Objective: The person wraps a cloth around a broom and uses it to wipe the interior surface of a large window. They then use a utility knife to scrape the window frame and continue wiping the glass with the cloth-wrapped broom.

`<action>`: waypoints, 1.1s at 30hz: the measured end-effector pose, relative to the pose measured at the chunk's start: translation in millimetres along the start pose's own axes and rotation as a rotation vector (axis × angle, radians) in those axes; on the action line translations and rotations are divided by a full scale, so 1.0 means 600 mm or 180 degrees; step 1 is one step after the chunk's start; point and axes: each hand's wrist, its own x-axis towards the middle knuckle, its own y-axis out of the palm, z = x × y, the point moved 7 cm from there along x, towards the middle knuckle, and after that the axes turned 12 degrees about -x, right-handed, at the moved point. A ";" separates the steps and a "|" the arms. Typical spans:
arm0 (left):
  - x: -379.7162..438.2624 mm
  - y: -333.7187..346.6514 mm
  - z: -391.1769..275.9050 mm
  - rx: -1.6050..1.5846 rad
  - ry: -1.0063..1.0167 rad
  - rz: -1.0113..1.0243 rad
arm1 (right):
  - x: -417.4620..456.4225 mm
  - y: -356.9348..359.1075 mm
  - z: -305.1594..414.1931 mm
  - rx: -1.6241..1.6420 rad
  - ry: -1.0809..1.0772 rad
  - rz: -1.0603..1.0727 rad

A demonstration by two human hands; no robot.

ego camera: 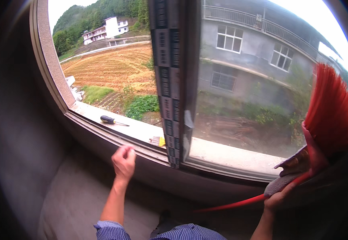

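Note:
My left hand (124, 162) is raised just in front of the window's lower track, fingers curled; whether something small sits between its fingertips cannot be told. At the right, my right hand (277, 198) grips the red handle of a broom (331, 111), whose red bristles point up beside the glass. A grey, rough-looking pad or cloth (279, 184) and a torn brownish piece (295, 163) are also at that hand. On the outer sill lie a screwdriver (108, 119) with a black and yellow handle and a paintbrush (158, 141) with a yellow part, partly hidden by the frame.
The window frame (117, 139) stands open on the left, with a glass pane (240, 120) on the right. Between them rises a mullion (170, 90) covered in printed protective film. A bare grey wall (21, 120) is at left, above a concrete floor (81, 198).

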 end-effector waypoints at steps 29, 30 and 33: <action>0.305 -0.029 0.095 0.0544 0.0850 0.1522 | -0.176 0.069 0.127 -0.0415 -0.0026 -0.1080; 0.288 -0.003 0.064 0.0379 0.0831 0.1721 | -0.175 0.065 0.129 -0.0491 -0.0127 -0.1191; 0.241 0.075 0.011 0.0264 0.0724 0.2339 | -0.181 0.062 0.127 -0.0533 -0.0099 -0.1135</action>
